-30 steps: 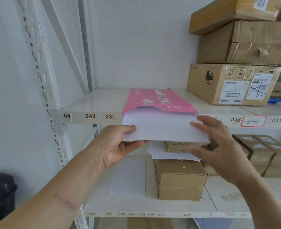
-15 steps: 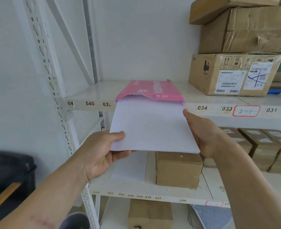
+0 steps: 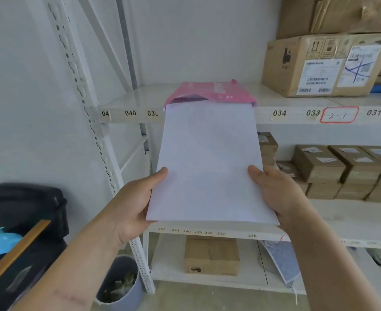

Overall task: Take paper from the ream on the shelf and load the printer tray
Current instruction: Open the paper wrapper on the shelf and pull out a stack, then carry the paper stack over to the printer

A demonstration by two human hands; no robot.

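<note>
A stack of white paper (image 3: 209, 162) is nearly all the way out of the pink ream wrapper (image 3: 216, 94), which lies open on the upper shelf (image 3: 297, 102). Only the stack's far edge still sits at the wrapper's mouth. My left hand (image 3: 133, 203) grips the stack's near left edge, thumb on top. My right hand (image 3: 272, 196) grips the near right edge the same way. A dark device (image 3: 25, 209) at the lower left may be the printer; I cannot tell for sure.
Cardboard boxes (image 3: 324, 63) stand on the upper shelf to the right. Small brown boxes (image 3: 340, 171) fill the middle shelf, one box (image 3: 212, 254) sits on the bottom shelf. A grey bin (image 3: 120, 281) stands on the floor by the rack's white post (image 3: 99, 140).
Both hands have drawn the paper stack toward me, out of the pink wrapper. The view has dropped lower and backed off, bringing the bin and the dark device into sight.
</note>
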